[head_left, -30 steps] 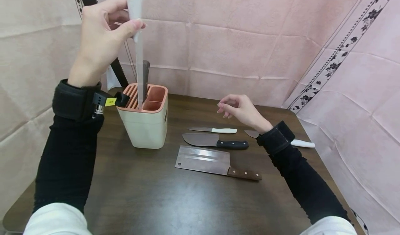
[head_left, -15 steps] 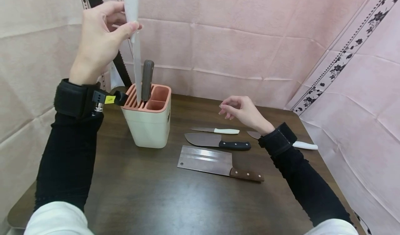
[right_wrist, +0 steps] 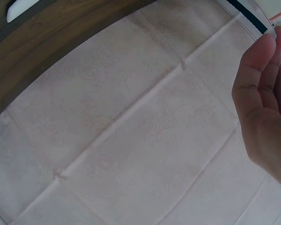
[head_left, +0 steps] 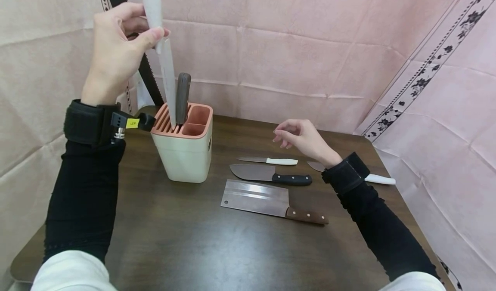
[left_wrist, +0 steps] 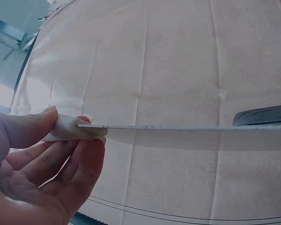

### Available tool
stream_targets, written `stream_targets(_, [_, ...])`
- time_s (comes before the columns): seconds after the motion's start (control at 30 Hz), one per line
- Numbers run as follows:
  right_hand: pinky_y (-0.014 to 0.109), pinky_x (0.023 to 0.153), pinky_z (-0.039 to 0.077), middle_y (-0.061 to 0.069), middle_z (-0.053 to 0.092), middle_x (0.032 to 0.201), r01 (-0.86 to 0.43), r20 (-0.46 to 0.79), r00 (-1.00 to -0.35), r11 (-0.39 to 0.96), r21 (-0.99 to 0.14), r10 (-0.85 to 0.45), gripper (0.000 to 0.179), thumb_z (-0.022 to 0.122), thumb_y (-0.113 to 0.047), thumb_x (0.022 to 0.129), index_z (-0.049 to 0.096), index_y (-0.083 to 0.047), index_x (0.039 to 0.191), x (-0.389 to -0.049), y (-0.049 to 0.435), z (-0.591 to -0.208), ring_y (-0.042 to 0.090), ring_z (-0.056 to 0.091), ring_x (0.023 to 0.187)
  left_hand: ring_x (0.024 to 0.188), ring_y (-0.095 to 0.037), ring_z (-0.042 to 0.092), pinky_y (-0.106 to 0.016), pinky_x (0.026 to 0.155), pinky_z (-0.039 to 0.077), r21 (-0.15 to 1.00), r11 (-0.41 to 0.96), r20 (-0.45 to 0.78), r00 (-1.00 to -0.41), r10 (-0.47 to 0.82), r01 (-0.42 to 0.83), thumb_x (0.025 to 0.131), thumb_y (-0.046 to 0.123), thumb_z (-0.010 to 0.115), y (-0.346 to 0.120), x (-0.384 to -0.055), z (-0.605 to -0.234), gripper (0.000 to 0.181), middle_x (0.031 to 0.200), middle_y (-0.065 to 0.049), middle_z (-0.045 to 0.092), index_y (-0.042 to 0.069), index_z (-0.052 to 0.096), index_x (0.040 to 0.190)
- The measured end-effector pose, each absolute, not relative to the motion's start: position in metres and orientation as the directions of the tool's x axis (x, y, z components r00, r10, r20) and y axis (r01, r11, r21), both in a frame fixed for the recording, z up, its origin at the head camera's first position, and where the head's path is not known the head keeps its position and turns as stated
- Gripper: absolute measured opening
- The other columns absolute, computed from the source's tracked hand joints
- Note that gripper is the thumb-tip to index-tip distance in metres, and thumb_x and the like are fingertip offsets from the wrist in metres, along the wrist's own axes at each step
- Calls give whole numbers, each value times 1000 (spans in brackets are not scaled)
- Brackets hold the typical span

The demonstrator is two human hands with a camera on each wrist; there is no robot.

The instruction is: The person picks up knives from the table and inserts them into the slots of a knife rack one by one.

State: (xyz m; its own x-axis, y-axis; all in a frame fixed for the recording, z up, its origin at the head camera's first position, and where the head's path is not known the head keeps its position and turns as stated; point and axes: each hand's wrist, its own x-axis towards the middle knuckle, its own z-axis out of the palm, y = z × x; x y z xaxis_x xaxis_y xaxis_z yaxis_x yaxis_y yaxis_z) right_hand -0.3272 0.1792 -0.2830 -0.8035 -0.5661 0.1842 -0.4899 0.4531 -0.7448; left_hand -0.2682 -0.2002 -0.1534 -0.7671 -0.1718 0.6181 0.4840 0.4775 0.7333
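High at the left, my left hand (head_left: 118,45) pinches the white handle of a knife (head_left: 152,7), its blade pointing down. The blade's tip meets the slotted top of a pale green knife block (head_left: 182,162) with an orange lid; whether it has entered a slot I cannot tell. A grey-handled knife (head_left: 183,95) stands in the block just right of that blade. In the left wrist view the thumb and fingers hold the white handle, and the blade (left_wrist: 178,127) shows edge-on. My right hand (head_left: 304,138) hovers above the table with loosely curled fingers, holding nothing.
On the brown table (head_left: 162,230) lie a small white-handled knife (head_left: 280,162), a black-handled knife (head_left: 290,179) and a cleaver (head_left: 255,196). Another white-handled knife (head_left: 379,179) lies partly under the right wrist. Pink cloth (head_left: 286,63) hangs behind the table.
My left hand has shifted a little left, tilting the handle left while the blade tip stays at the block's slots. The right hand keeps its pose.
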Motion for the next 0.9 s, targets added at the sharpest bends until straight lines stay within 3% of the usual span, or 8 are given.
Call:
stream_targets(0.23, [26,64,57,13,73,91,-501,192,-794,443,-744,-577,19,60,-19,96,67,-4,105,-329,180,-284,13,63,67,110,-8,62,-28,106,42,749,499,573,-804,-159,435,91,19,66,-202,-269,-158,41,113,5,72,13,58,131])
stream_targets(0.47, [25,63,56,11,73,89,-513,201,-788,440,-737,-582,19,59,-19,96,67,-3,105,-329,184,-287,13,63,67,100,-4,60,-22,93,48,743,582,475,-873,-112,330,92,25,65,-205,-269,-171,45,122,-2,69,15,55,134])
stream_targets(0.6, [25,62,56,11,73,89,-515,203,-786,438,-737,-584,19,59,-19,96,67,-4,105,-328,185,-288,13,63,67,105,-7,59,-32,100,47,717,643,423,-902,-92,271,92,29,65,-208,-270,-177,47,127,-9,65,14,53,136])
stream_targets(0.73, [26,62,56,11,73,89,-493,192,-796,432,-755,-573,19,60,-19,96,67,-4,105,-328,186,-289,14,63,67,111,-16,57,-47,108,37,712,655,384,-921,-65,251,91,31,66,-210,-269,-182,47,125,-11,65,12,54,133])
stream_targets(0.9, [27,63,56,9,73,89,-462,175,-810,425,-778,-560,18,60,-19,96,67,-4,104,-327,185,-291,15,63,67,115,-28,53,-55,105,34,695,687,314,-949,-26,211,90,31,68,-212,-268,-187,49,122,-17,63,9,54,131])
